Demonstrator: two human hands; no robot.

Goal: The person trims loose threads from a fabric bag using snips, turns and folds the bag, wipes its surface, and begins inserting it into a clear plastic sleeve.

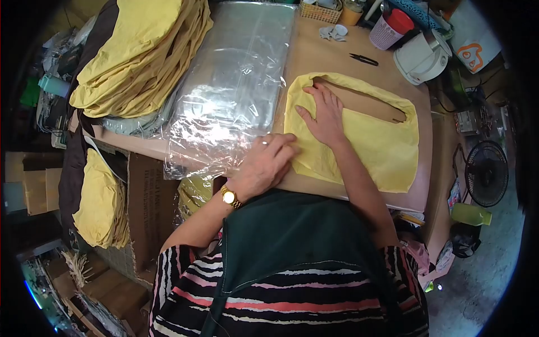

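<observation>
A folded yellow cloth piece [382, 149] lies on the brown-covered table, with a strap-like loop along its far side and the brown surface showing through the gap. My right hand [325, 115] rests flat on its left part, fingers stretched toward the loop and thumb apart. At the cloth's left edge is my left hand [268, 160], wearing a ring and a gold watch. Its fingers are bent together against the edge, and the thumb is mostly hidden. Clear plastic bags [236, 73] lie in a flat stack left of the cloth, close to my left hand.
A tall pile of yellow cloth [140, 56] lies at the far left, and more yellow cloth [98, 202] hangs below. Black thread snips [364, 59], a white kettle [424, 56] and a pink basket cup [387, 31] stand or lie at the back right. A fan [487, 173] is beyond the table's right side.
</observation>
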